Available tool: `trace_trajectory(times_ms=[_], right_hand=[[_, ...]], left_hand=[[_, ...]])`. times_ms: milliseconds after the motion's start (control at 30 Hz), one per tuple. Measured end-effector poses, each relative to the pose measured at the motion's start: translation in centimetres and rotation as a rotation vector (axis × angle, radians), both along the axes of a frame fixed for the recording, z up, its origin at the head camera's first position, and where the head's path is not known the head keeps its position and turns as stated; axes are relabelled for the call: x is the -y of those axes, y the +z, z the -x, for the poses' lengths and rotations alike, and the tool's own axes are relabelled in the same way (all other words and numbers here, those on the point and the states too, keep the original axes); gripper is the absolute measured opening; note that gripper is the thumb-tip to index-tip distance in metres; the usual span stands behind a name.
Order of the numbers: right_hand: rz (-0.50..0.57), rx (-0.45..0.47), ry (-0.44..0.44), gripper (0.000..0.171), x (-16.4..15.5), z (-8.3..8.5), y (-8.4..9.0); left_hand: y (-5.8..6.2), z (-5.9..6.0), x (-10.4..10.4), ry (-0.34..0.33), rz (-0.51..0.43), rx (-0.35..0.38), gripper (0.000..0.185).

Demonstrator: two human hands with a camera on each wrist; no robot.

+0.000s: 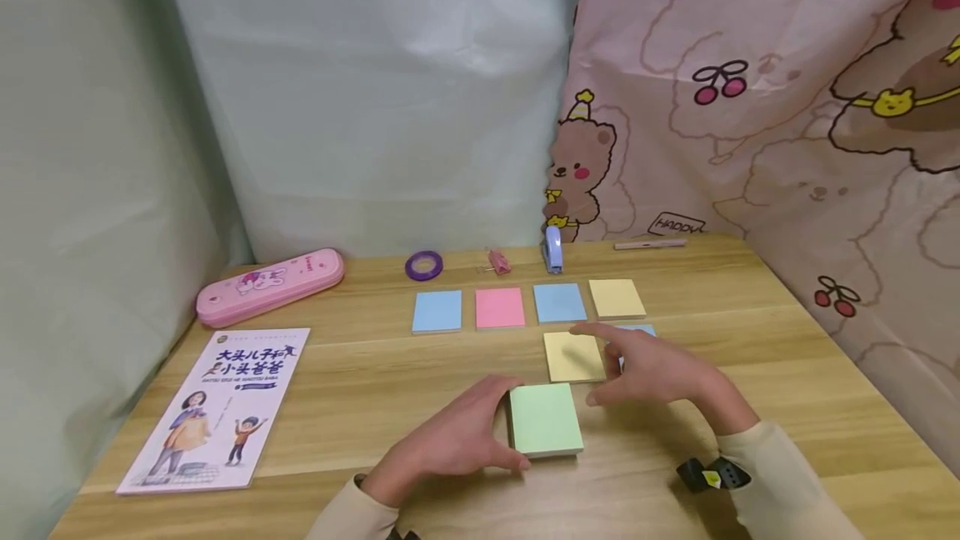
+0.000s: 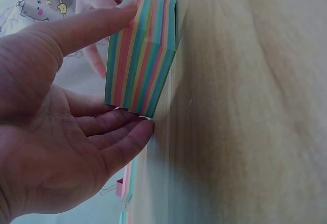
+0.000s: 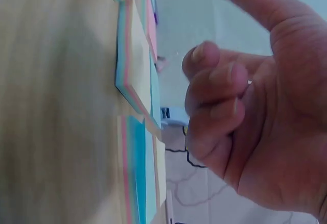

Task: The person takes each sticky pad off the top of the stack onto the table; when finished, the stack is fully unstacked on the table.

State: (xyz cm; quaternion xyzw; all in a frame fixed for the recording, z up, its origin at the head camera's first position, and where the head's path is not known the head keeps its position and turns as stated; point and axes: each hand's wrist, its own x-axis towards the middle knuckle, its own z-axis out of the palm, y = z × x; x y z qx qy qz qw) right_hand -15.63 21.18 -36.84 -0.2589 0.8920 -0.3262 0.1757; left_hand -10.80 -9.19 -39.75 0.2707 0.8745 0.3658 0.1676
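My left hand [image 1: 457, 432] grips a thick sticky note stack [image 1: 545, 417] with a pale green top, thumb at the near side and fingers at the far side. Striped layers of pink, yellow, blue and green show along the stack's sides [image 2: 143, 50] in the left wrist view. To the right, my right hand [image 1: 648, 365] hovers with nothing in it, its index finger reaching over a yellow sticky note pad [image 1: 568, 361] and its other fingers bent. Behind that hand lies a blue pad [image 1: 639, 329], partly hidden.
Farther back lie a blue pad [image 1: 437, 311], pink pad [image 1: 499, 307], second blue pad [image 1: 558, 302] and yellow pad [image 1: 617, 298]. Behind them are purple tape [image 1: 410, 267], a pink clip [image 1: 498, 262], a stapler [image 1: 553, 250] and a pen [image 1: 650, 245]. A pencil case [image 1: 270, 286] and booklet [image 1: 217, 411] lie left.
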Motion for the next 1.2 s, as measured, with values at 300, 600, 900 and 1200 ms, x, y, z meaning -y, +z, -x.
trace_trajectory(times_ms=[300,600,900,1200], right_hand=[[0.077,0.039,0.104,0.087,1.4,-2.3,-1.0],[0.126,0.128,0.122,0.093,2.6,-3.6,-2.3],[0.152,0.144,0.124,0.088,3.0,-3.7,-3.1],[0.145,0.171,0.098,0.082,3.1,-3.6,-3.2]], left_hand=[[-0.2,0.2,0.1,0.006,-0.016,0.001,0.086],[-0.1,0.2,0.0,0.005,-0.023,0.029,0.082],[-0.2,0.0,0.0,0.008,-0.021,0.018,0.082],[-0.1,0.1,0.1,0.029,-0.012,0.028,0.083]])
